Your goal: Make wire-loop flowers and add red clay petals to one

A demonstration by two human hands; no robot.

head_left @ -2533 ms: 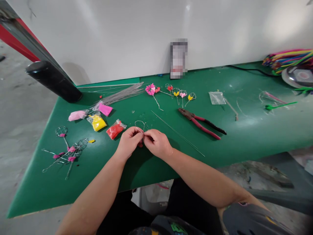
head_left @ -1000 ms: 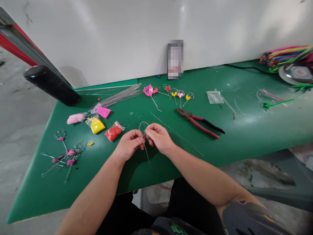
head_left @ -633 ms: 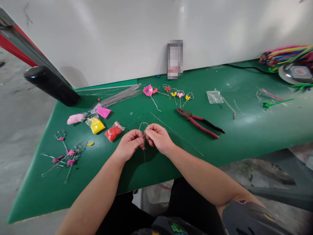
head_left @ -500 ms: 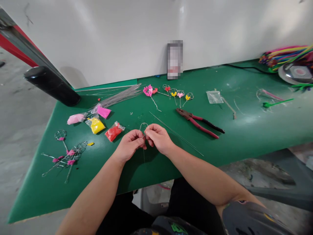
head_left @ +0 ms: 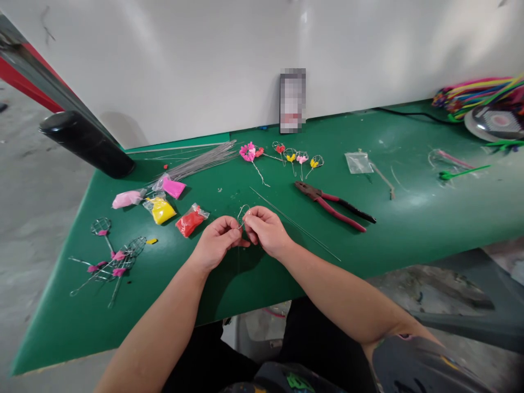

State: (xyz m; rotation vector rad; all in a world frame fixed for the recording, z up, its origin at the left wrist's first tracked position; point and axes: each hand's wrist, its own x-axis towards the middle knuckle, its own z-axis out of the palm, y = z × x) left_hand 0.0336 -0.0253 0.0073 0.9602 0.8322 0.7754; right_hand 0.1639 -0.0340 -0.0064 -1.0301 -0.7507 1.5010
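Two hands held one thin wire loop [head_left: 243, 214] up just above the green table [head_left: 229, 297], the left hand [head_left: 216, 244] and the right hand [head_left: 266, 231] almost touching, likely so the wire would not slip. Each grip was nearly shut on the wire (the fingers hid just where it bent). Pliers with red handles [head_left: 327, 207] and a long straight wire [head_left: 295, 224] lay near the right hand, probably to be easy to reach.

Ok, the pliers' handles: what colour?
The pliers' handles are dark red, the upper one black toward its end; head view.
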